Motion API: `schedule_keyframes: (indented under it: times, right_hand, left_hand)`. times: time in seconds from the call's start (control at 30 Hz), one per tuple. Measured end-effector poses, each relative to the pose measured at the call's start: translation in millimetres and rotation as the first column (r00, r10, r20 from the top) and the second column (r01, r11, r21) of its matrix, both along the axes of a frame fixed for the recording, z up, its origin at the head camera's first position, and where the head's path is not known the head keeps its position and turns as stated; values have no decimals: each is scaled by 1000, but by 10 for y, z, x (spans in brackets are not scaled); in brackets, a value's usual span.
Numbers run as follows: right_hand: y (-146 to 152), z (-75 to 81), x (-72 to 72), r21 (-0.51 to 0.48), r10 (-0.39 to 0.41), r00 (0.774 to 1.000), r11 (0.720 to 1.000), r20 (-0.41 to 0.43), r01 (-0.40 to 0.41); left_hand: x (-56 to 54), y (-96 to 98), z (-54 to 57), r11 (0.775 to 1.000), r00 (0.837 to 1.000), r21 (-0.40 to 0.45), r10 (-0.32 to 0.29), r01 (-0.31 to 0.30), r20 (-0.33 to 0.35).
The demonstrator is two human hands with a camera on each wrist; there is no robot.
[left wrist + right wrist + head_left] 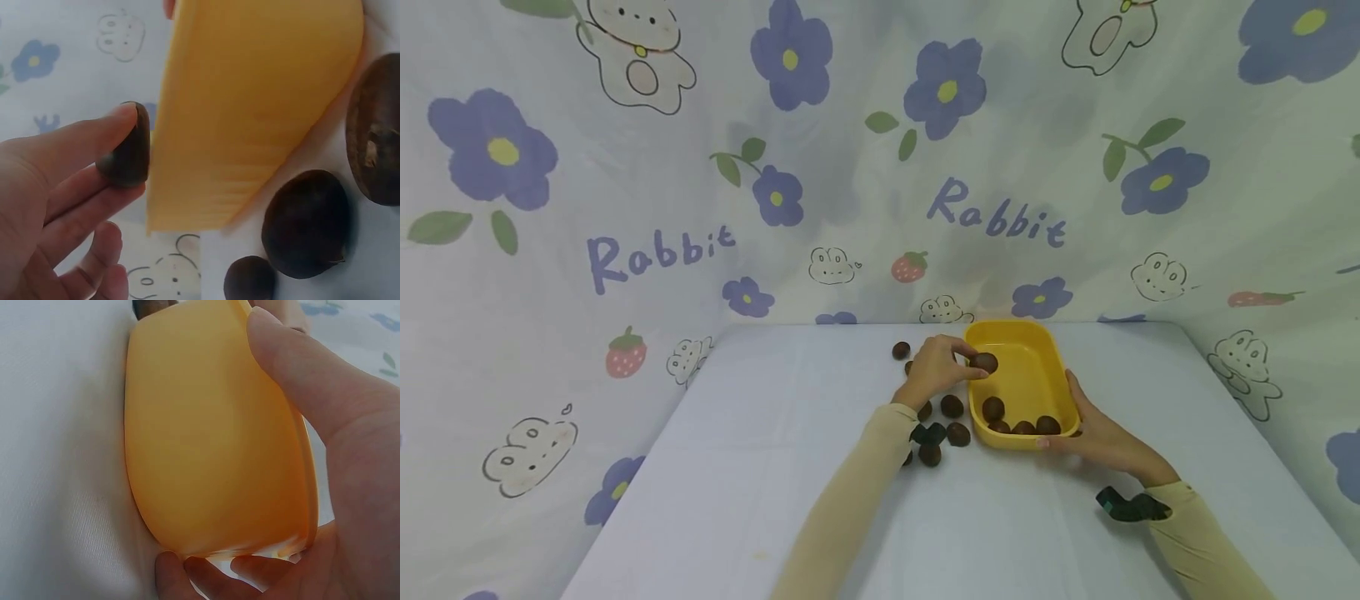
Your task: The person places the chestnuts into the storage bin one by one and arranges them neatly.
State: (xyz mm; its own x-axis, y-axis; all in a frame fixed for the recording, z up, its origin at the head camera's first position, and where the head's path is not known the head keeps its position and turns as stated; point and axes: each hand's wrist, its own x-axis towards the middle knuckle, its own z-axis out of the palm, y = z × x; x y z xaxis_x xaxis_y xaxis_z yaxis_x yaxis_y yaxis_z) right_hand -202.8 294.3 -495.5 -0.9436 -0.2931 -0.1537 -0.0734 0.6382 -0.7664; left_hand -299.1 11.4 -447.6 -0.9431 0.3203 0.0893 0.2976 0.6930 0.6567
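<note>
My left hand (934, 368) pinches a dark brown chestnut (983, 362) between thumb and fingertips, at the left rim of a yellow plastic box (1021, 332). In the left wrist view this chestnut (128, 153) is right beside the box's rim, with the thumb on one side and fingers below. Several chestnuts (993, 408) lie inside the box at its near end. My right hand (1101, 435) holds the box by its near right corner. In the right wrist view the thumb (275, 337) rests at the rim and the fingers (219, 581) curl round the side wall.
Several loose chestnuts (952, 407) lie on the white tabletop (775, 433) left of the box, partly hidden by my left hand and wrist. Behind the table hangs a printed cloth (850, 183) with flowers and rabbits.
</note>
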Motion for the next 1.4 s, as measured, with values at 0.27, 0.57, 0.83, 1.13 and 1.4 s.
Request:
schedule_keyframes:
  times: [0.27, 0.57, 0.83, 1.13, 1.4]
  right_hand:
    - [-1, -26, -20, 11, -7, 1000, 1000, 1, 7]
    - [3, -40, -20, 8, -7, 1000, 1000, -4, 7]
    - [7, -32, -22, 3, -7, 1000, 1000, 0, 7]
    - [0, -41, -25, 32, -21, 999, 999, 28, 20]
    - [4, -54, -29, 22, -17, 999, 1000, 30, 16]
  left_hand:
    - [-32, 33, -44, 997, 999, -74, -32, 32, 6]
    - [-88, 98, -119, 982, 997, -181, -66, 59, -32]
    - [-104, 160, -141, 963, 995, -253, -99, 89, -29]
    - [-105, 237, -87, 948, 995, -301, -101, 100, 10]
    - [-135, 287, -52, 915, 990, -378, -134, 142, 47]
